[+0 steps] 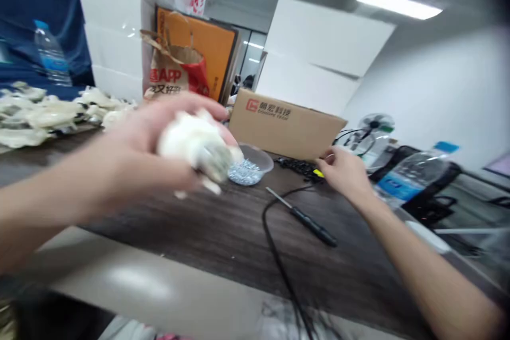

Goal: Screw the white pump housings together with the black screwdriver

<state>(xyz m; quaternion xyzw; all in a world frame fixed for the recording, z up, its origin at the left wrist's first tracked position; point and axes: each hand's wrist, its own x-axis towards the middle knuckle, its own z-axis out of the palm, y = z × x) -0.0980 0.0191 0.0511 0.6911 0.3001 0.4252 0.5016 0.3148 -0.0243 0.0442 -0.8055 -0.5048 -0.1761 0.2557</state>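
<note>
My left hand (139, 138) is wrapped round a cream-white plastic part (191, 143) with a greyish rounded end, blurred by motion, above the dark wooden table (223, 234). Farther right, my right hand (342, 170) has its fingers bent down by a pile of small black parts (298, 168) and a yellow piece (318, 173); what its fingertips hold, if anything, is too small to make out. Between the hands stands a clear bowl (263, 162) of small silvery screws (244, 172). A black-handled screwdriver (313, 226) lies on the table beside a black cable (269, 231).
Many cream-white parts (51, 114) are heaped at the left. Behind the bowl stands a cardboard box (285, 127), with a paper bag (179, 71) left of it. Water bottles stand at the right (414, 172) and far left (51, 56). A small fan (374, 125) is at the back right.
</note>
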